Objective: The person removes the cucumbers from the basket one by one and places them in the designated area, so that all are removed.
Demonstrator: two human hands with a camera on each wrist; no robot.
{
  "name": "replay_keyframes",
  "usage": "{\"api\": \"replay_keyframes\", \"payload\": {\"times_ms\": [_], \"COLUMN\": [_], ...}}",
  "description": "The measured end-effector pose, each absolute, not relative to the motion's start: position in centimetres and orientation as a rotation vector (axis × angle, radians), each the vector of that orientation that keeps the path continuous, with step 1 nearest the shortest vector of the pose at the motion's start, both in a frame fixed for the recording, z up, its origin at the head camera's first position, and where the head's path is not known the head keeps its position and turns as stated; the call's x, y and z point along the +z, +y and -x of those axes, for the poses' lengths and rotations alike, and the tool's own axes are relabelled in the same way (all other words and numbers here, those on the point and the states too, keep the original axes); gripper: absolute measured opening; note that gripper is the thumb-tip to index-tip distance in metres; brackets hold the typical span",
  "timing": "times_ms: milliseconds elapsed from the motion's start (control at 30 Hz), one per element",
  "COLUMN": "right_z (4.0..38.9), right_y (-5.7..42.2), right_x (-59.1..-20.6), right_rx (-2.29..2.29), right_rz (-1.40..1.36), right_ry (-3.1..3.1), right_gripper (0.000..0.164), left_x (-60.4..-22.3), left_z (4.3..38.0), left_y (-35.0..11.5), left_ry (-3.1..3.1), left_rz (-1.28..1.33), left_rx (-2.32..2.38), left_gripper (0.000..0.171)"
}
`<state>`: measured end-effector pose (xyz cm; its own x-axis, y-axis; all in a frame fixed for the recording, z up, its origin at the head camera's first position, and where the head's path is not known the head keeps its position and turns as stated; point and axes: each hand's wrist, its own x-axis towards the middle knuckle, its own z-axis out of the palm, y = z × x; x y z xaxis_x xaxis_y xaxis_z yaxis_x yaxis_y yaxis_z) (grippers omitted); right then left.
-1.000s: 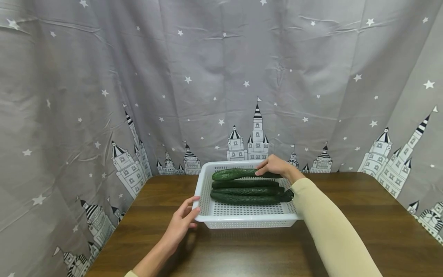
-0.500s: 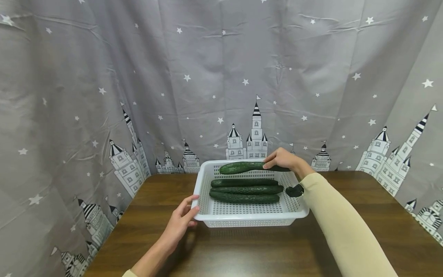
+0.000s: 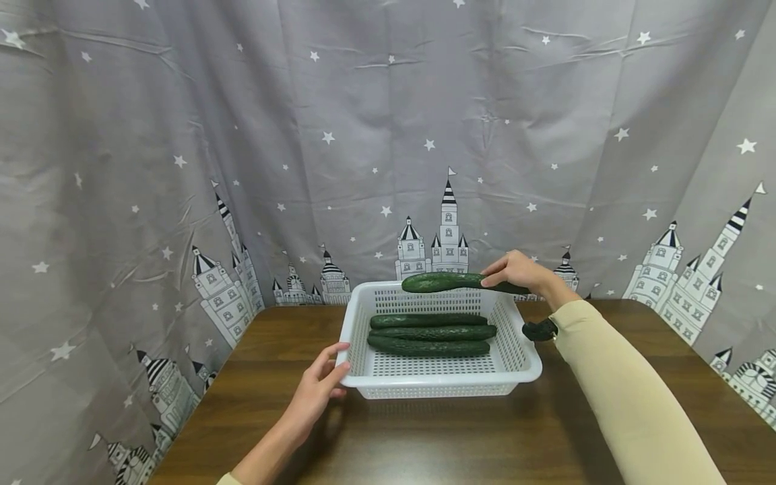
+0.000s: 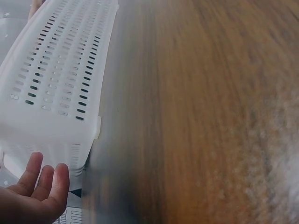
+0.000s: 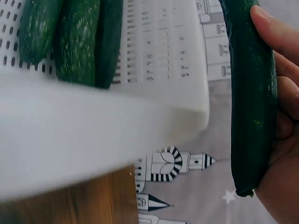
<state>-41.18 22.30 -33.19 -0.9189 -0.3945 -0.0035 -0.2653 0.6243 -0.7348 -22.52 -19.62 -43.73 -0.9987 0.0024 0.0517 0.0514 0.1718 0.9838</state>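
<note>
My right hand [image 3: 523,271] grips a long dark green cucumber [image 3: 439,282], raised over the far rim of a white slotted plastic basket [image 3: 436,380]. In the right wrist view, the thumb and fingers wrap round the cucumber [image 5: 252,107], its stem end downward, beside the basket corner. Inside the basket lie three more cucumbers [image 3: 430,333], side by side and lengthwise. My left hand [image 3: 316,380] holds the basket's left end at the rim. From the left wrist, its curled fingers [image 4: 60,184] show against the end wall, with the thumb out of sight.
The basket stands on a brown wooden table [image 3: 436,444]. Behind the table hangs a grey curtain [image 3: 388,135] printed with stars and castles. A dark wrist-worn device [image 3: 539,330] sits by the right sleeve, overlapping the basket's right rim.
My right hand has lifted the cucumber out of the basket's far side, moving it up and to the right. The left hand stays at the rim, and the other cucumbers remain in place.
</note>
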Motion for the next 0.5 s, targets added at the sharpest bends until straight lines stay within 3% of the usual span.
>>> {"api": "replay_keyframes", "payload": {"times_ms": [500], "right_z": [39.6], "right_y": [27.2], "right_x": [-32.9], "right_rx": [-1.222], "right_rz": [0.407], "right_ry": [2.779], "right_gripper": [0.052], "left_x": [-43.6], "left_z": [22.4], "left_y": [-19.8], "left_ry": [-2.372], "left_rz": [0.082], "left_rx": [-1.993], "left_gripper": [0.042]}}
